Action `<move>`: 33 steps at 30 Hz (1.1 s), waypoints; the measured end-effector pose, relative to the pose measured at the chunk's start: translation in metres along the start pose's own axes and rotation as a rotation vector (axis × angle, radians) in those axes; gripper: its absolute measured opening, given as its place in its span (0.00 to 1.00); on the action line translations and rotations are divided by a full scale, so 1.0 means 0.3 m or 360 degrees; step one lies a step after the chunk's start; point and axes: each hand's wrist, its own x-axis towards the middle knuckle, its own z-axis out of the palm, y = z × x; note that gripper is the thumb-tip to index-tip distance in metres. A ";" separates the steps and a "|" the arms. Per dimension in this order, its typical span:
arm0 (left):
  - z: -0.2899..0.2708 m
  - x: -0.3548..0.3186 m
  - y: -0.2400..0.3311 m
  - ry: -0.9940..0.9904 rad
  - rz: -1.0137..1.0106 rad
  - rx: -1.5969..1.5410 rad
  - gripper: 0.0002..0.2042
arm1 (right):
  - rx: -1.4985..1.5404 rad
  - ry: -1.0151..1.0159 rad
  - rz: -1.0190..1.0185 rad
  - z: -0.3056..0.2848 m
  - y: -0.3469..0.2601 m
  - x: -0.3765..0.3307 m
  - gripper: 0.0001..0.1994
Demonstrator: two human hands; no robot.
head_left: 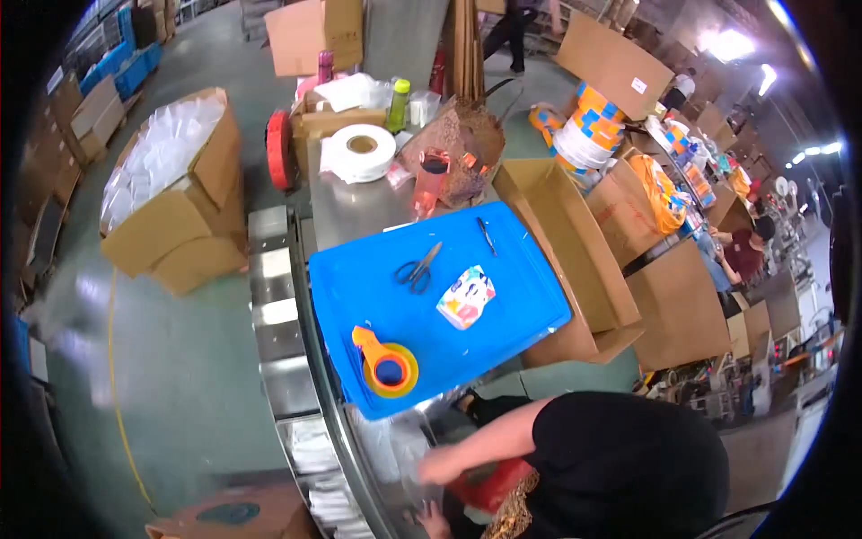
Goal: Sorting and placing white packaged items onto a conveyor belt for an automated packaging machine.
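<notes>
My right hand (438,467) reaches in from the lower right below a black short sleeve, slightly blurred, its fingers closed on a clear plastic bag (406,445). Just below it, partly cut off by the lower edge, my left hand (434,519) has its fingers at the bag's lower part. Both are over the metal edge of the conveyor line. On the blue lid (359,278) above them lie black-handled scissors (416,275), a small dark cutter (487,236), a white patterned packet (466,297) and an orange tape dispenser (386,366) with yellow tape.
Stacked white packets (332,494) lie along the conveyor at left. An open carton (575,251) stands right of the lid. Behind it sit a white roll (362,151) and a green bottle (399,106). A carton of clear bags (171,180) stands on the floor. A co-worker (745,251) sits far right.
</notes>
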 end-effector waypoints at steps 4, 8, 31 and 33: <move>0.129 0.211 -0.097 0.0024 0.0274 0.0248 0.20 | -0.0339 -0.0142 -0.0208 0.172 0.094 0.164 0.08; 0.132 0.278 -0.387 0.0180 0.0414 0.0529 0.21 | -0.0651 -0.0253 -0.0198 0.235 0.128 0.246 0.09; 0.061 -0.025 -0.038 0.0502 0.0646 0.0198 0.40 | -0.0541 -0.0190 0.0365 0.153 0.210 0.123 0.27; 0.070 -0.097 0.003 0.0468 0.0621 0.0151 0.40 | -0.0668 -0.0182 0.0475 0.149 0.194 0.138 0.28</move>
